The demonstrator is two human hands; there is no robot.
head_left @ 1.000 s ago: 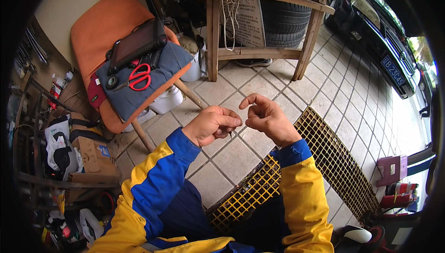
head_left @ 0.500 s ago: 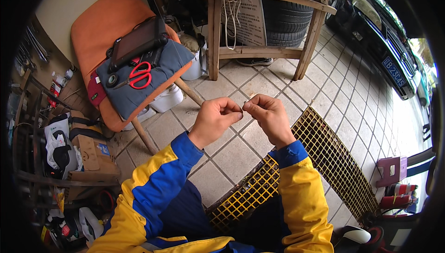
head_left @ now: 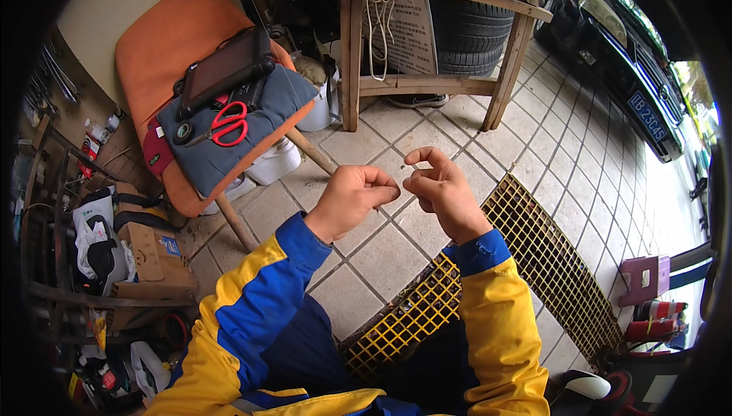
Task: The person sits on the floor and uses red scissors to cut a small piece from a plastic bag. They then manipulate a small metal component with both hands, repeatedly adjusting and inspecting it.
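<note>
Blue-cuffed, your left hand [head_left: 349, 199] pinched narrow; anything within, long axis included, too small to tell. Your right hand [head_left: 446, 193] just rightward, not touching, loosely parted.

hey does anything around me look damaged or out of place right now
Yes, the right blue cuff looks scuffed or frayed, with pale, ragged marks near the wrist. Also, the tablet-like device lies askew on top of a dark item on the orange chair, rather than flat on the seat.
</note>
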